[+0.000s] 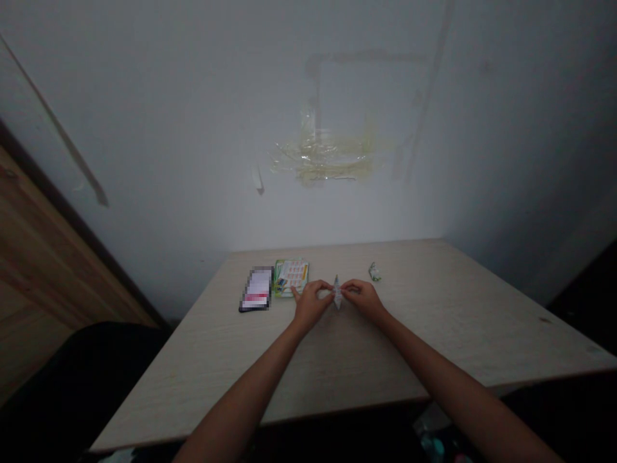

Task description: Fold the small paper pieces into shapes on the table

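Note:
A small, pale piece of folded paper (337, 294), pointed at top and bottom, is pinched between my two hands just above the table. My left hand (309, 305) grips its left side with thumb and fingertips. On the opposite side, my right hand (368, 301) pinches the paper the same way. Fine folds or print on it are too small to make out. Just beyond my left hand lies a green and white printed packet (292, 275), partly covered by that hand.
A phone (257, 289) with a blurred-out screen lies left of the packet. Farther back on the right sits a small green and white crumpled piece (375, 272). The wooden table (434, 341) meets a white wall (193, 161) bearing strips of clear tape (332, 157).

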`<state>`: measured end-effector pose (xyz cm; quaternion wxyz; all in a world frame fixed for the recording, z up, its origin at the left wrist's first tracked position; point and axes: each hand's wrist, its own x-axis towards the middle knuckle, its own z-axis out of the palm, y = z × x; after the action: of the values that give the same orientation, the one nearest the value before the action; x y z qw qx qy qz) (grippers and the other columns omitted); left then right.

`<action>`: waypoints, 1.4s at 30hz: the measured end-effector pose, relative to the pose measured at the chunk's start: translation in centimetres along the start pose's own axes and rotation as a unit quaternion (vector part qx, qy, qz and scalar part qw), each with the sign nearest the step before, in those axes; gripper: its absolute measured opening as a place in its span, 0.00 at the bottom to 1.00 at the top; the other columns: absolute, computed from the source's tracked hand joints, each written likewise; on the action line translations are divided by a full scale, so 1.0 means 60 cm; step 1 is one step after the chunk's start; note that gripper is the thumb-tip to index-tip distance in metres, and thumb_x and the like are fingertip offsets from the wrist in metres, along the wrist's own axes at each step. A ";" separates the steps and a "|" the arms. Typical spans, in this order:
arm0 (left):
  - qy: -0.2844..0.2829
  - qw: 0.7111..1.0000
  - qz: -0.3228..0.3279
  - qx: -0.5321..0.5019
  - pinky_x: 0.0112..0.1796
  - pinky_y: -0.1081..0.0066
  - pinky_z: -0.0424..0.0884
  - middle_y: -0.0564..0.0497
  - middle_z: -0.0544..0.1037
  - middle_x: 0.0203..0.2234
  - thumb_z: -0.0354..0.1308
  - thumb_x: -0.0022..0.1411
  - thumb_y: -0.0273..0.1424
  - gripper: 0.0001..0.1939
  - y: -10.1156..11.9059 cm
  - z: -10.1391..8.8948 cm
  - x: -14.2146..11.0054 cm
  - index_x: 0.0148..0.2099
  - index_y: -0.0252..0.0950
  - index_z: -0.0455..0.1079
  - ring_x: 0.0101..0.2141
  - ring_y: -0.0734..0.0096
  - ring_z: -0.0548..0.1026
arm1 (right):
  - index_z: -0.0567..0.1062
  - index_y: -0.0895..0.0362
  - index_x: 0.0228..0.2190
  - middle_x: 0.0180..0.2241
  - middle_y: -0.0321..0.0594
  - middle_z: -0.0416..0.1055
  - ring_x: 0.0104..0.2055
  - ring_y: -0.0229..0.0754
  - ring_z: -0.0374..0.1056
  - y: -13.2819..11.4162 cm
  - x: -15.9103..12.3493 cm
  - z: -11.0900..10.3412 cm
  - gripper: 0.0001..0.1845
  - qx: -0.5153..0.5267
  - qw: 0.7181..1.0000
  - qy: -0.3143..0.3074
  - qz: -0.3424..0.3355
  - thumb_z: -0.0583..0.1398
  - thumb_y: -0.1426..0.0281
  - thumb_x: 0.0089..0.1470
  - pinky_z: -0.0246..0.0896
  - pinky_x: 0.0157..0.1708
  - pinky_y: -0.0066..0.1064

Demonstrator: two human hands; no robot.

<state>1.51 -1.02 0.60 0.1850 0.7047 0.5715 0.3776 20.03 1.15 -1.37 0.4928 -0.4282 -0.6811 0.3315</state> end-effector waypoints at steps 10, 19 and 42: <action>-0.008 1.000 -0.014 -0.012 0.58 0.38 0.22 0.54 0.79 0.44 0.58 0.58 0.40 0.10 0.000 -0.001 0.002 0.40 0.45 0.75 0.51 0.59 0.71 | 0.79 0.58 0.29 0.31 0.42 0.78 0.35 0.44 0.74 -0.011 -0.003 -0.004 0.09 -0.051 0.999 0.008 -0.007 0.61 0.66 0.48 0.67 0.41 0.35; -0.026 0.999 -0.015 -0.017 0.57 0.37 0.19 0.54 0.80 0.44 0.60 0.56 0.39 0.10 -0.006 -0.006 0.007 0.40 0.46 0.75 0.50 0.59 0.72 | 0.79 0.57 0.30 0.31 0.42 0.78 0.36 0.44 0.73 -0.013 -0.005 -0.011 0.07 -0.095 0.995 0.015 -0.022 0.61 0.69 0.48 0.66 0.40 0.34; -0.052 0.991 0.039 0.113 0.55 0.30 0.21 0.57 0.78 0.48 0.61 0.56 0.34 0.08 -0.016 -0.030 0.006 0.39 0.51 0.76 0.59 0.54 0.62 | 0.78 0.54 0.31 0.33 0.40 0.76 0.41 0.44 0.67 -0.001 -0.006 -0.024 0.04 -0.216 0.965 -0.037 -0.142 0.62 0.74 0.51 0.59 0.47 0.37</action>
<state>-0.48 -0.74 1.19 0.1191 0.7618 0.5718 0.2803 21.46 0.82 -1.03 0.4051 -0.4108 -0.8081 0.1189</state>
